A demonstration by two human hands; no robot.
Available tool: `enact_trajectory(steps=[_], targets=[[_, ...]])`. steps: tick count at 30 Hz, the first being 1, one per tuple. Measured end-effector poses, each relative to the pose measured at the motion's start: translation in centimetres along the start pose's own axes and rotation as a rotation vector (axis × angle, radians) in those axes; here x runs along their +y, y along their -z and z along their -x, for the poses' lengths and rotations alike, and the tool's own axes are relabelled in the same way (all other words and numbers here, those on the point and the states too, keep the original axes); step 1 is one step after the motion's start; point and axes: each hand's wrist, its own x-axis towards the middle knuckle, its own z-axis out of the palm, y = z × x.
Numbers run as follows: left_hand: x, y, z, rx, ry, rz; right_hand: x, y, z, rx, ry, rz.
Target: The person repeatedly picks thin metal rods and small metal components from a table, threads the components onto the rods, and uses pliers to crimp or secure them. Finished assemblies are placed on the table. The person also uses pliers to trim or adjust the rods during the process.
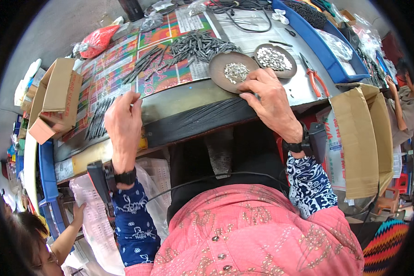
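Short, bright metal pins (236, 72) are lying loosely heaped in a shallow, round brown dish (218, 76) near the bench's front edge, R of ctr. The person's R hand (267, 99) is bending over the dish's R side, thumb & fingertips drawn nearly together; can't tell if a pc. is sitting btwn them. The L hand (124, 117) is half-curling just beside a row of slim dark strips (97, 120), thumb close to forefinger; can't tell if it's holding anything.

Just beyond the R hand, a second brown dish (288, 72) is bearing flat, silvery chips (272, 58). Farther back, a tangled pile of matte-black sticks (200, 46) is spreading over a glossy, multicolored printed sheet (175, 82). Red-handled pliers (315, 78) are lying R of the dishes, tips pointing away.

Along the front, a wrinkled black edge strip (198, 119) is bordering the bench. A smooth gray stretch of worktop (184, 99) is running btwn the hands, leaving side-to-side room. A long blue plastic tray (329, 46) is bounding the far R; a cardboard box (356, 138), flaps up, is standing off the R end, & a smaller open carton (62, 87) is hemming in the L. Lower L, a co-worker's arm (65, 237) is reaching up near thin, translucent plastic (94, 221).
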Motion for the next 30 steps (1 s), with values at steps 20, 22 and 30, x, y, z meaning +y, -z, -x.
enact_trajectory(steps=[20,22,30], targets=[[-5.4,-4.1,-7.4,-0.181,0.038,-0.404,0.3,0.1,-0.2,0.006,-0.087,-0.132],[-5.1,-4.4,-7.2,-0.172,0.045,-0.411,0.4,0.0,-0.1,0.010,-0.100,-0.145],[-5.0,-4.8,-7.1,-0.169,-0.003,-0.371,0.1,0.2,-0.2,0.014,-0.129,-0.118]])
